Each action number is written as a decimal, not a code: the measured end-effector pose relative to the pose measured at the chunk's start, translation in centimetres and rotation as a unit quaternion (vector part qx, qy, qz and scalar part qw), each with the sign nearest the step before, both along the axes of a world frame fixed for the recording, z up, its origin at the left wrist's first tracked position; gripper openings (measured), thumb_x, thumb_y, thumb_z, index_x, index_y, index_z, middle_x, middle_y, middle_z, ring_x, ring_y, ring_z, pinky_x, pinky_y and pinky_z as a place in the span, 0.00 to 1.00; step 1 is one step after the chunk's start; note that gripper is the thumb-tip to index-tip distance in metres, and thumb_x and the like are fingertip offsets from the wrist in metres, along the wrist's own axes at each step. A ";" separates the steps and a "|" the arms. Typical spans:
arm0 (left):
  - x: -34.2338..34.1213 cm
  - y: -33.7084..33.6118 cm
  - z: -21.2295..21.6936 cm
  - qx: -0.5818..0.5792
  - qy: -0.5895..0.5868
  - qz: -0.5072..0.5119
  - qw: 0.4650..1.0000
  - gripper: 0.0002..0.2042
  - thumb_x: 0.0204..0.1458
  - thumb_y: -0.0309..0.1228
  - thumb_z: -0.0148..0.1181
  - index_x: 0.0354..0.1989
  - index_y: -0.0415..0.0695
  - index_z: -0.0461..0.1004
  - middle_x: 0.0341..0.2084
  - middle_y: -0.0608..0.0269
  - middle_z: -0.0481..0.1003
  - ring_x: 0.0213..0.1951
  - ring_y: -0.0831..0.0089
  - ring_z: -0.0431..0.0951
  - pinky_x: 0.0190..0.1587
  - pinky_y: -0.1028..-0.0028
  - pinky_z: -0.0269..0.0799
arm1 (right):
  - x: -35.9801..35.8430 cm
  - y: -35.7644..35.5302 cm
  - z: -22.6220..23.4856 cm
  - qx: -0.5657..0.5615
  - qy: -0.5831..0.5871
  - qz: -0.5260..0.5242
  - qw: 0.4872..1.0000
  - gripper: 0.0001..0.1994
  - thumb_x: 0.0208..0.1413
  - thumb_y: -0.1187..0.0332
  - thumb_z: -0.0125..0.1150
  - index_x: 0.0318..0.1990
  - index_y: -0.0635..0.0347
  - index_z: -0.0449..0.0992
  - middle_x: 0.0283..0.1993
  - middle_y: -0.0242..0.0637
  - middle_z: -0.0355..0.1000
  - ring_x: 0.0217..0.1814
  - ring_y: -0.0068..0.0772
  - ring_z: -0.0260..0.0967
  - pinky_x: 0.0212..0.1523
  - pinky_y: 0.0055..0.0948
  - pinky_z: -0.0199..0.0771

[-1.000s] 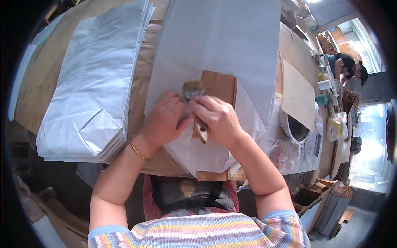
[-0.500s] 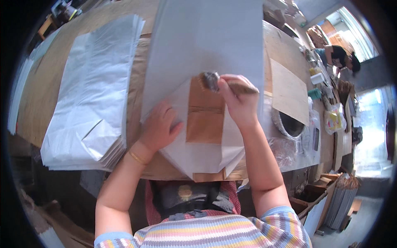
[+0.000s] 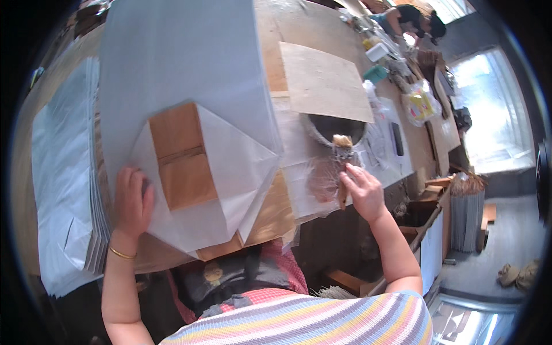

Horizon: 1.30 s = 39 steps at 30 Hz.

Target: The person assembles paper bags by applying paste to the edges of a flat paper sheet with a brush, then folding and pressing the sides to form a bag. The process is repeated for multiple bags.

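My right hand (image 3: 365, 191) grips a brush (image 3: 342, 150) by its wooden handle, at the near rim of a dark, round bucket (image 3: 329, 129). The pale bristles point away from me; whether they touch the rim I cannot tell. In front of me lies a white paper bag (image 3: 241, 167) whose end is folded out into a many-sided shape. A brown paper panel (image 3: 183, 158) shows in the middle of that fold. Flat at the fold's left edge rests my left hand (image 3: 132, 201), its thumb apart from the fingers, holding nothing.
A thin wooden board (image 3: 325, 80) partly covers the bucket. To the left is a stack of white paper bags (image 3: 63, 190). Clear plastic film (image 3: 322, 181) lies by the bucket, and a dark phone-like object (image 3: 397, 139) farther right. Another person (image 3: 409, 20) bends over at the far right.
My right hand has carried the brush from above the brown panel to the bucket on the right. The view has swung right. My left hand stays at the bag's left side.
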<state>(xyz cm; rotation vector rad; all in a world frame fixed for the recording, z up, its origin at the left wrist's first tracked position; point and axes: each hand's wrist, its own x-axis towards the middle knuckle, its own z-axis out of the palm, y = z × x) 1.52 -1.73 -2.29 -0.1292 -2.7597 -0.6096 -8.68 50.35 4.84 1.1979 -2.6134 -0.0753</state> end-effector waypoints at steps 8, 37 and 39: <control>-7.5 -1.9 7.3 0.166 -0.215 0.107 0.957 0.18 0.39 0.21 0.60 0.43 0.33 0.71 0.32 0.49 0.76 0.37 0.56 0.77 0.42 0.62 0.71 | -4.5 -21.0 -1.5 -0.265 -0.248 0.015 0.932 0.23 0.48 0.75 0.67 0.53 0.64 0.72 0.51 0.49 0.71 0.52 0.50 0.69 0.52 0.39 0.70; 2.7 1.0 4.4 0.011 -0.163 -0.198 0.967 0.19 0.46 0.21 0.55 0.50 0.42 0.73 0.61 0.58 0.68 0.67 0.50 0.59 0.70 0.49 0.50 | 2.4 -17.3 -3.1 -0.105 -0.206 0.150 0.961 0.18 0.36 0.76 0.59 0.41 0.64 0.75 0.42 0.40 0.70 0.43 0.43 0.69 0.45 0.40 0.70; 2.9 1.2 3.9 0.021 -0.153 -0.190 0.970 0.15 0.46 0.23 0.57 0.45 0.41 0.74 0.62 0.59 0.67 0.67 0.49 0.58 0.70 0.48 0.49 | 4.9 -18.9 -2.9 -0.107 -0.202 0.109 0.968 0.19 0.37 0.76 0.60 0.43 0.64 0.75 0.43 0.38 0.70 0.47 0.41 0.70 0.48 0.38 0.71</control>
